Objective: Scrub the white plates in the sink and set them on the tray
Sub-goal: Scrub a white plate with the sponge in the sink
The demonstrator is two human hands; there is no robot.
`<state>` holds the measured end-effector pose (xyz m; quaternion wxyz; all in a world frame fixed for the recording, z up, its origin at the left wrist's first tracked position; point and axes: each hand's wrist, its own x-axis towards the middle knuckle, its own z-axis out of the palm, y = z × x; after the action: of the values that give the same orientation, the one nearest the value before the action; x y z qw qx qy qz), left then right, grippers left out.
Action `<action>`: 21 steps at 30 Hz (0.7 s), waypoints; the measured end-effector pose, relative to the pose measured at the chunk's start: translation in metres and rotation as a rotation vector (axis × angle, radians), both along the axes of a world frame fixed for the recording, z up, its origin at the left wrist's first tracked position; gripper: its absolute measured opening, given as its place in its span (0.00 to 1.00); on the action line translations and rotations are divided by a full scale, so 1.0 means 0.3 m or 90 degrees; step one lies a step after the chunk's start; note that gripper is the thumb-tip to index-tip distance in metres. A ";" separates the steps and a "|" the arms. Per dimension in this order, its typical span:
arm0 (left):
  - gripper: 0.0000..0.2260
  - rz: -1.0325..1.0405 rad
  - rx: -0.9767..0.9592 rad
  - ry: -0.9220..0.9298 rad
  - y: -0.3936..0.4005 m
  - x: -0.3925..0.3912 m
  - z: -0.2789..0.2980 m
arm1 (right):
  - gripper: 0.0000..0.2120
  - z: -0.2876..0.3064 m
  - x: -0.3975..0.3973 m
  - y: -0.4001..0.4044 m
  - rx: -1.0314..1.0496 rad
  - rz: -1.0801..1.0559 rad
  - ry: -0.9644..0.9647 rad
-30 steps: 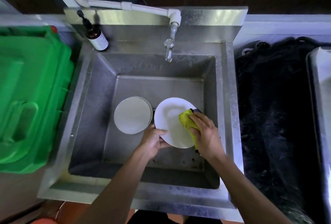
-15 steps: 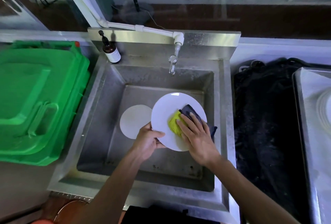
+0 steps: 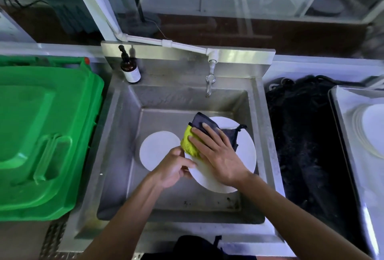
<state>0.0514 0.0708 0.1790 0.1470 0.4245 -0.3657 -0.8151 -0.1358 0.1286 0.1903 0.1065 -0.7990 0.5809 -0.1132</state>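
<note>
Over the steel sink [image 3: 122,126] I hold a white plate [image 3: 245,151] tilted toward me. My left hand [image 3: 172,168] grips its left rim. My right hand [image 3: 218,151] lies flat with straight fingers on a yellow and dark grey scrub cloth [image 3: 190,141], pressing it against the plate's face. More white plates [image 3: 158,149] lie stacked on the sink floor to the left. At the far right edge a metal tray [image 3: 340,118] carries white plates [image 3: 372,130].
A tap [image 3: 209,81] hangs over the sink's back wall, with a brown pump bottle [image 3: 129,68] at the back left corner. A green bin lid [image 3: 41,135] fills the left side. Dark netting [image 3: 301,135] lies between sink and tray.
The plate has risen and tilted toward me. My right hand has flattened out and slid the cloth toward the plate's upper left. The view has tipped up, bringing the tray into sight.
</note>
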 end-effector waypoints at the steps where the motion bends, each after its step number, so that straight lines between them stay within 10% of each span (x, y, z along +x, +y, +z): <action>1: 0.15 -0.006 -0.004 0.001 -0.005 0.013 0.002 | 0.26 0.008 0.020 -0.016 -0.005 -0.007 0.012; 21: 0.19 0.112 -0.018 0.033 -0.042 0.147 0.047 | 0.23 0.042 0.132 -0.085 -0.023 -0.382 -0.035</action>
<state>0.0954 0.0581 0.1931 0.2335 0.4319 -0.3345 -0.8044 -0.0962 0.1032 0.2030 0.0696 -0.5904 0.7856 -0.1713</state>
